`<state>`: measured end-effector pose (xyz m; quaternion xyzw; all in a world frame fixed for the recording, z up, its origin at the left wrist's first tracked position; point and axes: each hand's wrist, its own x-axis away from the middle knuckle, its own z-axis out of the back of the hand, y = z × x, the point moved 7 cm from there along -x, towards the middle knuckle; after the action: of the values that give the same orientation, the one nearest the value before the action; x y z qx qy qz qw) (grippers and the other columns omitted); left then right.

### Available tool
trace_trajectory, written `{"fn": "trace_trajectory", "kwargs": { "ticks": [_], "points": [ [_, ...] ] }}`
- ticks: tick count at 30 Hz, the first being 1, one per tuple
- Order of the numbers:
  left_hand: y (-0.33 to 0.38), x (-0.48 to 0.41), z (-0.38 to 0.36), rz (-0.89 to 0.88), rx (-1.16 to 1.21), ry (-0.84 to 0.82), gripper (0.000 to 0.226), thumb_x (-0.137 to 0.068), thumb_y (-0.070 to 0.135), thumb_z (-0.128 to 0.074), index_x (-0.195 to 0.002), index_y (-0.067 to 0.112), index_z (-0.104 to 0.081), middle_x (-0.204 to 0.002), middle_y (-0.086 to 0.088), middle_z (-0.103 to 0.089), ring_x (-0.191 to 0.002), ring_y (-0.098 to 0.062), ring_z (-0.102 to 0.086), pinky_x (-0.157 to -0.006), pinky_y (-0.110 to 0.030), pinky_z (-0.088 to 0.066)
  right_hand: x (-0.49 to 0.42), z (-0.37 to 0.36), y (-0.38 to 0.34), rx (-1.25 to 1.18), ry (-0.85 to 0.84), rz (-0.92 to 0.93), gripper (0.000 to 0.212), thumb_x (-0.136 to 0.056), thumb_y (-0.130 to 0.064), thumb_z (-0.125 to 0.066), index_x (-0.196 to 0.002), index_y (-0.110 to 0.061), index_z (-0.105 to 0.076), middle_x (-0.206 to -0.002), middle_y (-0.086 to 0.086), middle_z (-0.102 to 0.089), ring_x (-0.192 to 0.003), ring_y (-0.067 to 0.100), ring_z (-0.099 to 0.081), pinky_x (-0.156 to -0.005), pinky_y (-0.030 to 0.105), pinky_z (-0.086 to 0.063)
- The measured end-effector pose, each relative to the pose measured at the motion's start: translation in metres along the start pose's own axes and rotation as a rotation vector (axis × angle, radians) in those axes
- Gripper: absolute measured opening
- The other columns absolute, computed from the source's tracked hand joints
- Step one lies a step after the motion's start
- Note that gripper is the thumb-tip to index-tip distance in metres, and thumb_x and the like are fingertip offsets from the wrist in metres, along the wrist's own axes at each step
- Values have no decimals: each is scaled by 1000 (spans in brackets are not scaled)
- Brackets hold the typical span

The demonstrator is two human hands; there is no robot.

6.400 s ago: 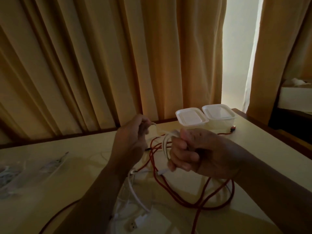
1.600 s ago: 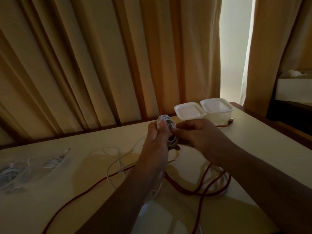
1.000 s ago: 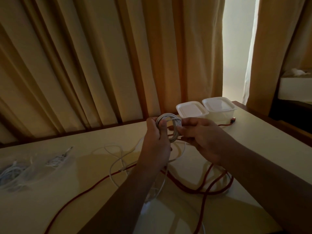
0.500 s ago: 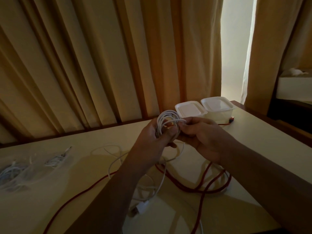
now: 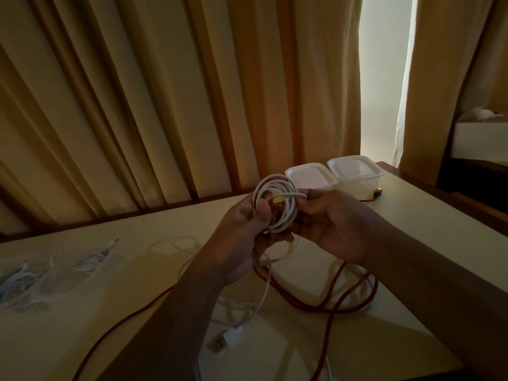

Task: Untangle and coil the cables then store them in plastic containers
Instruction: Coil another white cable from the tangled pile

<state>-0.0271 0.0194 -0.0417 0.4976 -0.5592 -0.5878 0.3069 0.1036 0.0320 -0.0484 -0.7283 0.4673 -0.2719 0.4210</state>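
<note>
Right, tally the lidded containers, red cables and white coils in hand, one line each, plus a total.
Lidded containers: 2
Red cable: 1
White coil: 1, gripped by left hand and right hand
Total: 4

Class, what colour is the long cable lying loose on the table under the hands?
Red, seen clearly in the head view.

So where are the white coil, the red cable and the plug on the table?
white coil [image 5: 275,181], head view, top of the loops.
red cable [image 5: 346,309], head view, bundled loops at right.
plug [image 5: 229,338], head view, white housing.
</note>
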Motion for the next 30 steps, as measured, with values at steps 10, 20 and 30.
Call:
{"fn": "trace_trajectory", "kwargs": {
  "ticks": [10, 20, 30],
  "points": [
    [-5, -3, 2, -6, -212, 232, 33, -111, 33, -38, -123, 19, -66, -106, -9, -76, -85, -20, -71, -71, -39, -60, 1, -2, -6, 163, 20, 75, 32, -100, 3, -44, -125, -1, -63, -122, 26, -67, -112, 35, -67, -95, 46, -57],
    [-1, -3, 6, 19, -112, 352, 35, -112, 32, -37, -116, 16, -68, -95, -10, -77, -76, -19, -70, -63, -36, -58, -1, -14, 3, -93, -32, 33, 38, -96, 1, -44, -130, 0, -62, -119, 22, -68, -109, 34, -65, -100, 43, -50],
    [-6, -3, 13, 41, -29, 340, 38, -112, 34, -38, -126, 12, -65, -90, -12, -73, -71, -22, -64, -59, -38, -54, 3, -20, -5, 185, -6, 125, 33, -89, 2, -65, -121, 2, -62, -112, 30, -68, -96, 32, -66, -95, 44, -56]
  ]
}}
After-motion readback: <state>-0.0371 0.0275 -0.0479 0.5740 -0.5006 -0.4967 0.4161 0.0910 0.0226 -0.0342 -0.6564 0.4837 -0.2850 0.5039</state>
